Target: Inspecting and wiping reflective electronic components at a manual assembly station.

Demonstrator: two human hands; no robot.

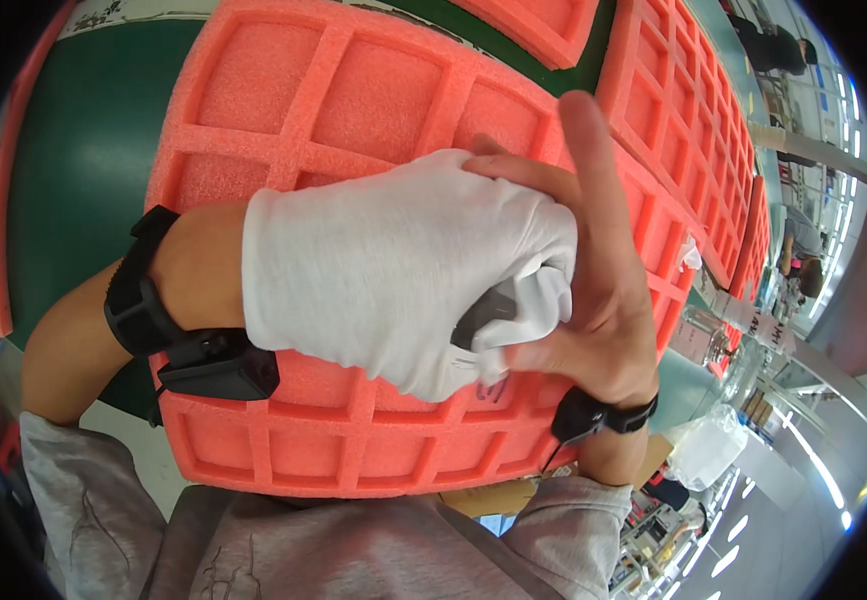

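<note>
Over a coral-pink foam tray with square pockets [299, 100], the white-gloved left hand [404, 270] curls round a mostly hidden dark-grey piece [484, 318], seemingly light, stiff, best edge-held, overlapping the spread, bare right hand [609, 300].

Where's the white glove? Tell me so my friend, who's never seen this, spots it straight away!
Start with the big coral-pink foam tray in the middle, with square pockets. Over it, find the left hand, on the arm from the picture's left: the white glove covers it to the wrist. It's wrinkled cloth, while the right hand right next to it is bare.
</note>
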